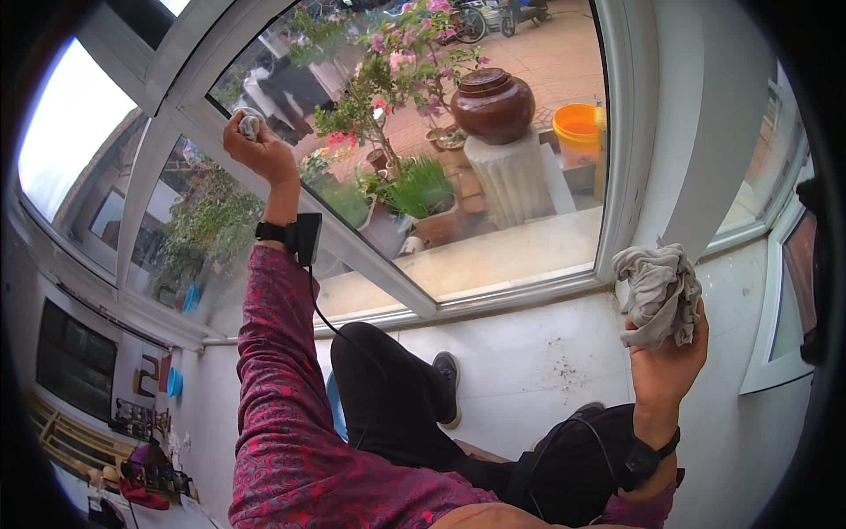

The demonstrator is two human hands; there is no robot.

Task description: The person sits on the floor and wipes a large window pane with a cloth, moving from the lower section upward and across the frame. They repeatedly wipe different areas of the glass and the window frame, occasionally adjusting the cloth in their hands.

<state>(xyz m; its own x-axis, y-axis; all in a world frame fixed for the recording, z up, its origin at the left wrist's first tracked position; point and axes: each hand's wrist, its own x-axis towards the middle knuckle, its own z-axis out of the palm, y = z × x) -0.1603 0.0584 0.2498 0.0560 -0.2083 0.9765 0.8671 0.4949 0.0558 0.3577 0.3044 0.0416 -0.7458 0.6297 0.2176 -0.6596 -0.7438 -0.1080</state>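
Note:
My left hand (261, 149) is raised at the upper left with a small crumpled pale cloth (248, 124) in its fingers, close to the white frame beside a large window pane (423, 231). Whether the cloth touches the frame or the glass, I cannot tell. On the right, my right hand (667, 364) holds up a larger bunched grey cloth (659, 294) near the foot of the white window post. Both wrists wear black straps; a black device and a cable are on the left one.
Dark specks lie on the white tiled floor (529, 397). A light blue basin (336, 406) is partly hidden behind my left leg. At the right stands a white-framed door or window panel (773, 357). Potted plants and a brown glazed jar (492, 109) are outside the glass.

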